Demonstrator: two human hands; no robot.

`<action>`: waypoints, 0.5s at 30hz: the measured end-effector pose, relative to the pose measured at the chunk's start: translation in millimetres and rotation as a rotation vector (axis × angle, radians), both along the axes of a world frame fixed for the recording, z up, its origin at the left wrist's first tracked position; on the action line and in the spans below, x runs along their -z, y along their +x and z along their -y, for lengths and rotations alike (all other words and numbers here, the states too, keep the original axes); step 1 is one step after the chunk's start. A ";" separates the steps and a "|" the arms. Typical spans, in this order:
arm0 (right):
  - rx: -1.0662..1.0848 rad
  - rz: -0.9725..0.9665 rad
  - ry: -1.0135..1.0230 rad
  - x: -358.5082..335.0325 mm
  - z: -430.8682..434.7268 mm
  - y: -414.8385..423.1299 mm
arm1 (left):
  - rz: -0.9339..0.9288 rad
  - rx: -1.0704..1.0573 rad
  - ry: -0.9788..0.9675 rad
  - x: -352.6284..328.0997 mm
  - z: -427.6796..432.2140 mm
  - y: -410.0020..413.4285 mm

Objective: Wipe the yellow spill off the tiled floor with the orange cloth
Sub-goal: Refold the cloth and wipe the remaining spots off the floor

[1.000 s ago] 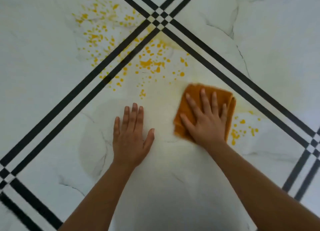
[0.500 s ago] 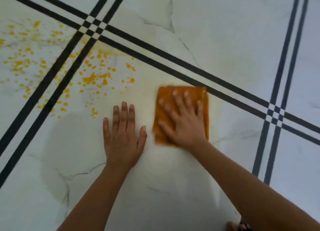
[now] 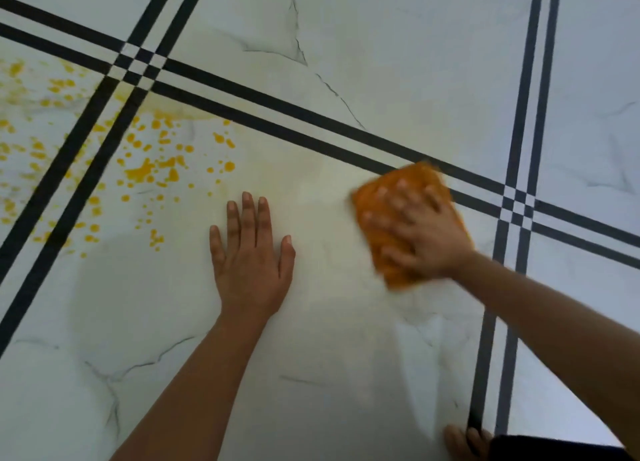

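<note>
Head view, item one: right hand [image 3: 420, 234], fingers spread flat, pressing down on the folded orange cloth [image 3: 398, 275]. It is blurred with motion and clenches nothing. Over the last second I see it carry the cloth rightward and away from me. The cloth was near the middle of the tile. It now lies at the tile's far right, its far corner touching the black double stripe [image 3: 346, 130].

Item two: small cluster of yellow drops, a second ago just right of the cloth. It is no longer visible. The cloth has passed over that spot, and the floor beside it shows at most a faint yellowish film. I judge that patch cleared.

Item three: yellow spill [image 3: 149, 171], main body, scattered drops and blots. It lies at the left, on both sides of the stripe crossing [image 3: 138, 67], well apart from the cloth and untouched in my pictures.

Item four: left hand [image 3: 251, 263], palm down, fingers straight, resting on the white marble-veined tiled floor [image 3: 381, 62] between spill and cloth. It holds nothing and keeps the same bracing pose throughout.

Item five: bare toes [image 3: 465, 440], near right edge.

Assessment: the lesser patch is done and the bulk remains. I judge the next stroke must come back left, past the bracing hand.
</note>
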State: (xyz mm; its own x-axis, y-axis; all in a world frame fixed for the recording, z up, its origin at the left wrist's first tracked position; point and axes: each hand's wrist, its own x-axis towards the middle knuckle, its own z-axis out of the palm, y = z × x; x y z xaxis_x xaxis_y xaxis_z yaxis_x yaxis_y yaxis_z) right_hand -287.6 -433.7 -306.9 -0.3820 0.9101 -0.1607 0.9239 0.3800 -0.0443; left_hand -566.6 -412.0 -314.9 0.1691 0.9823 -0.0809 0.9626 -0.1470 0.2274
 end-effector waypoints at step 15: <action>0.584 -0.058 -0.039 -1.4 -70.6 -81.6 | -0.001 0.008 0.033 3.6 11.1 -7.3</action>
State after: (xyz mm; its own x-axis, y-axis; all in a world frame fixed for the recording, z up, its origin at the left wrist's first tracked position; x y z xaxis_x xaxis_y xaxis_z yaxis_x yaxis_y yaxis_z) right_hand -369.2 -363.2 -305.4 0.1720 0.9663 -0.1917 0.9754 -0.1943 -0.1045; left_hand -573.9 -423.1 -318.5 0.1767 0.9831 -0.0481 0.9617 -0.1620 0.2213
